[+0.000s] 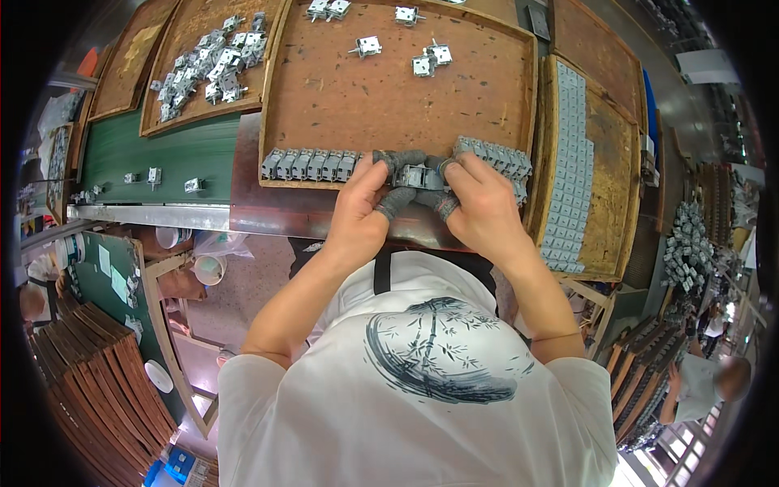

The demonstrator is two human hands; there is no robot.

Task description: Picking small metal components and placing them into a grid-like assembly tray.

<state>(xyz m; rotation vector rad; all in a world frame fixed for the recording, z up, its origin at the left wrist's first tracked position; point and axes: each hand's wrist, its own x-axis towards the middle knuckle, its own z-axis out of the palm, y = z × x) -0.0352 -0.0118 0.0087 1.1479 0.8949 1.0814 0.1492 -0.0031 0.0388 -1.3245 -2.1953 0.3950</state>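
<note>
Between both hands, at the near edge of a wooden tray (389, 97), is a small grey metal part (416, 176) with a boxy body. My left hand (365, 199) grips it from the left, and my right hand (479, 199) from the right. Grey finger covers wrap the fingertips of both. To the left of my left hand stands a row of similar grey parts (312, 165) along the tray's near rim. Several more rows (497, 158) sit behind and beside my right hand. Toward the tray's far side lie loose silvery parts (367, 45), some with pins sticking out.
A heap of loose metal parts (219, 65) fills another tray at the far left. Beside it runs a green belt (162, 154) with a few parts on it. At the right, a tray (621, 203) holds tight rows of parts. Other people (706, 381) are at the edges.
</note>
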